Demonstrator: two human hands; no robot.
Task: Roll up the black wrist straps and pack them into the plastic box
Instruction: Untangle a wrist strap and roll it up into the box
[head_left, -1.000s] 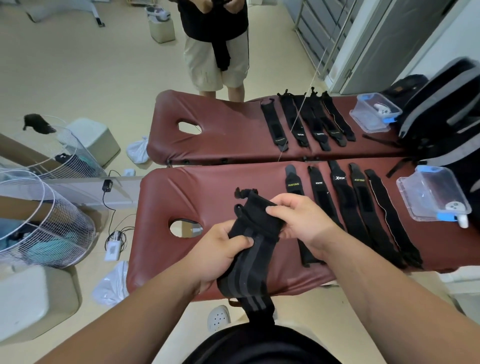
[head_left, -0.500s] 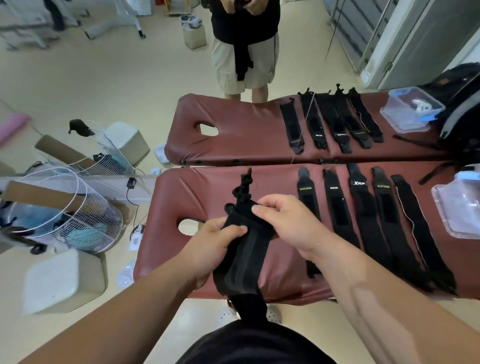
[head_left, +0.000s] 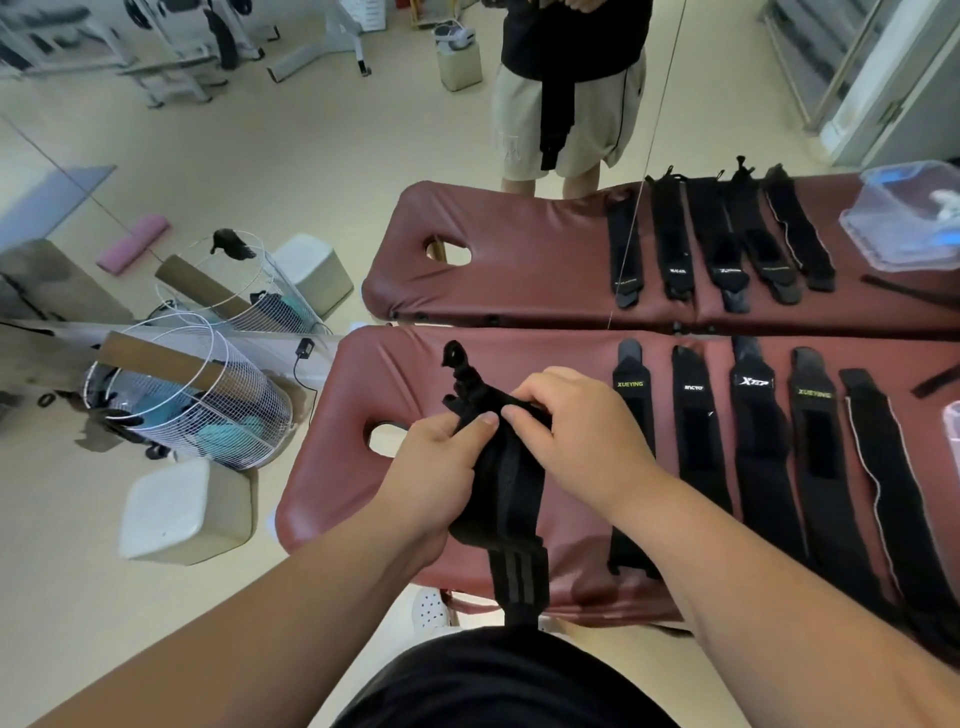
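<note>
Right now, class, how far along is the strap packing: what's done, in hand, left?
Done: no rolled strap is visible. In hand: the left hand and right hand grip one black strap. Left: five straps lie flat, unrolled, on the bench; the plastic box barely shows at the right edge.

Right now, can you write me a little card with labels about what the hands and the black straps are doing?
Left hand: grips the black wrist strap with grey stripes from the side
Right hand: pinches that strap's top end
Strap's tail: hangs past the near edge of the dark red padded table
Flat black straps: five, side by side on the table, right of the hands
Clear plastic box: only a corner shows at the right edge
</note>
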